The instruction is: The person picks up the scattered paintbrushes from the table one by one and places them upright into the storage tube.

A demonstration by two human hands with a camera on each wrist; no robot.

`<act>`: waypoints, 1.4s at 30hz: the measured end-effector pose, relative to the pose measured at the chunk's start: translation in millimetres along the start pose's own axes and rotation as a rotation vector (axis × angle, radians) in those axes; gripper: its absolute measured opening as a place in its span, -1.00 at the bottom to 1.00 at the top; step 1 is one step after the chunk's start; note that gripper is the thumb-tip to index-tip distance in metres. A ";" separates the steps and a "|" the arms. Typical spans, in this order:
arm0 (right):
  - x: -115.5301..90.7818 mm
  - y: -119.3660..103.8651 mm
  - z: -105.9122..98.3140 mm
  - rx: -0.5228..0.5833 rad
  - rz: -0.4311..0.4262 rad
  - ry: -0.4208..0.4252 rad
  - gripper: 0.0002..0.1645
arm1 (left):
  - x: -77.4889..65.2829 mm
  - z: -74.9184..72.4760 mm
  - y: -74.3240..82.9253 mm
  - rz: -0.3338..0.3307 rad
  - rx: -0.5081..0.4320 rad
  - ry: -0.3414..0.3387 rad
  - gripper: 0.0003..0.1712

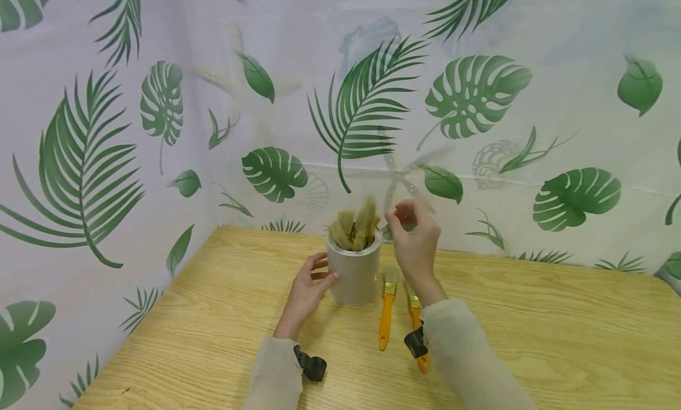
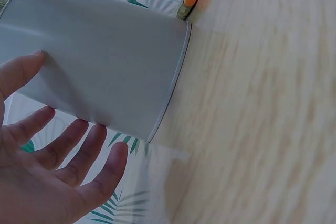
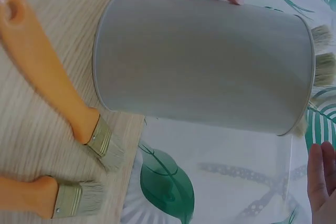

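A plain light-grey canister [image 1: 353, 280] stands upright on the table. Several paintbrushes [image 1: 367, 218] are in it, pale bristles sticking up past the rim and their handles hidden inside. My left hand [image 1: 305, 289] holds the canister's left side, thumb on the front and fingers [image 2: 89, 140] spread along the wall. Just right of the rim, my right hand [image 1: 417, 244] is raised with thumb and forefinger near each other and nothing visible between them. Below it, a paintbrush [image 1: 386, 312] with an orange handle lies on the table, and a second orange-handled paintbrush [image 1: 415, 312] is partly covered by my right wrist.
The wood-grain table [image 1: 532, 339] reaches back to a white curtain [image 1: 558, 132] printed with green leaves. Another stretch of curtain hangs along the left side. Both wrists wear a small black camera [image 1: 314, 367].
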State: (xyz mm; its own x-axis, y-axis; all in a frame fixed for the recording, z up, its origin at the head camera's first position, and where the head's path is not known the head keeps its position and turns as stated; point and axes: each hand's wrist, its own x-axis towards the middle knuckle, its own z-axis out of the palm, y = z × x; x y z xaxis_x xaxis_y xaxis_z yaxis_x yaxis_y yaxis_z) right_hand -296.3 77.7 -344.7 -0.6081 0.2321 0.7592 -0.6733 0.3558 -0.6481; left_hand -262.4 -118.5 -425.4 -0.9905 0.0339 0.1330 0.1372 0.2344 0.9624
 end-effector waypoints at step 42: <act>-15.1 14.2 -94.0 -0.137 0.885 -0.610 -0.35 | 1.8 1.4 0.5 -0.057 -0.017 0.004 -0.34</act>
State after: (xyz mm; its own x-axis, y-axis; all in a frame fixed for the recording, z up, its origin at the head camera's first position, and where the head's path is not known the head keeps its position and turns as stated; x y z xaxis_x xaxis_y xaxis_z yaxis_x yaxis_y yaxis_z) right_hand -257.2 164.3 -359.7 -0.9874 -0.0199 -0.1568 0.1367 0.3904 -0.9104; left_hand -264.1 -117.0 -425.0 -0.9968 0.0173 0.0784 0.0803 0.2194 0.9723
